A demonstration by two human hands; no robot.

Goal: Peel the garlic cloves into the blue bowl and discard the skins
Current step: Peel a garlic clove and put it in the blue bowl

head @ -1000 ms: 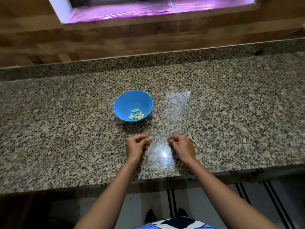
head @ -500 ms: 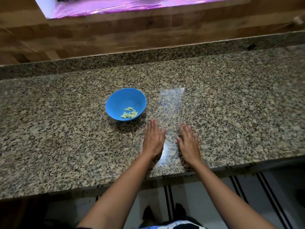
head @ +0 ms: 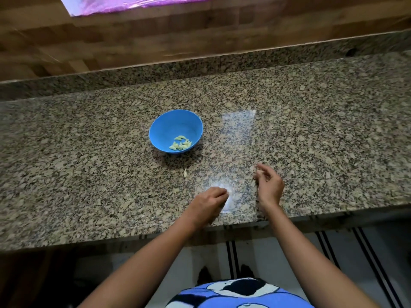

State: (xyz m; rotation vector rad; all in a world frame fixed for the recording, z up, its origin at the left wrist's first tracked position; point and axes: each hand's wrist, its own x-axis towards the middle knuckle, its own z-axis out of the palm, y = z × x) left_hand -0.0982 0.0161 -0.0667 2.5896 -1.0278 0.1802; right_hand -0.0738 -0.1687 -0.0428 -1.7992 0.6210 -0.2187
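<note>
right hand (head: pixel 270 185) with pale skin scrap (head: pixel 259 172) at fingertips, left hand (head: pixel 209 202) curled

We see a round blue bowl (head: pixel 165 130) standing upright beyond our left hand (head: pixel 209 202) and off to the left of our right hand (head: pixel 270 185), with a small heap of peeled, pale yellow-green garlic cloves (head: pixel 181 144) gathered against its near wall. Between the bowl and our left hand lies one small pale piece (head: pixel 185 172) on its own, clove or skin we cannot tell. A thin pale scrap (head: pixel 259 172) is pinched at our right hand's fingertips, too small to name.
</note>
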